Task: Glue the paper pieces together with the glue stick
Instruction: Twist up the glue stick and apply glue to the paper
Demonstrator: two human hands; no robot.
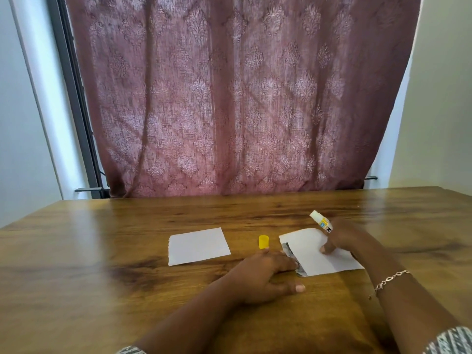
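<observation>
Nearest to the camera, two patterned sleeves (452, 339) show at the bottom edge, and both forearms reach forward over the wooden surface (102, 290). The right wrist carries a thin bracelet (392, 278).

The left hand (265, 274) lies flat with its fingers stretched and the thumb spread to the side. It grasps nothing; its fingertips press on the left edge of a white sheet (316, 256), where a narrow strip of a printed piece (291, 254) shows from under it. I cannot tell if this strip is a separate paper or the other side of the same sheet.

The right hand (342, 238) is a little farther. Its fingers are curled around the glue stick (320, 221), which is tilted with its white end up and to the left, off the paper. One finger of this hand touches the white sheet.

The yellow cap (263, 241) stands on the surface just beyond the left hand, apart from the stick. To the left of it lies a second white sheet (198, 246), flat and untouched.

Behind the surface hangs a reddish patterned curtain (229, 98), with a dark window frame (74, 98) at its left and pale walls (441, 111) on both sides.
</observation>
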